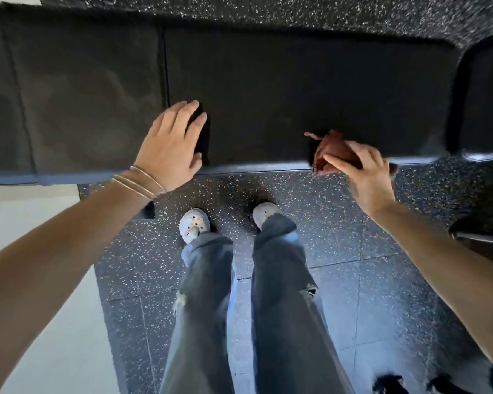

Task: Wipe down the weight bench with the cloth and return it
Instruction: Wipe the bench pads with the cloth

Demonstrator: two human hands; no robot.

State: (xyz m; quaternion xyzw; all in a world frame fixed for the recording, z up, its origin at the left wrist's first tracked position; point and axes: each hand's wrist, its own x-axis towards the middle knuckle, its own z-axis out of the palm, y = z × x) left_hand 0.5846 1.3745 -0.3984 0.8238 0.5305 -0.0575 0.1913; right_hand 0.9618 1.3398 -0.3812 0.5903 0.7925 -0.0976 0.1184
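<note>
The black padded weight bench (296,89) runs across the upper part of the head view, with a seam left of centre. My right hand (365,174) grips a crumpled reddish-brown cloth (329,153) at the bench's near edge, right of centre. My left hand (171,143) rests flat on the pad near the seam, fingers spread, with thin bangles on the wrist. A dark shadow lies beside its fingers.
My legs in dark jeans and light clogs (194,223) stand on speckled black rubber flooring (339,251) just in front of the bench. A second black pad (487,100) sits at the right. A pale floor (40,322) lies at the left. A dark bar (478,236) pokes in at right.
</note>
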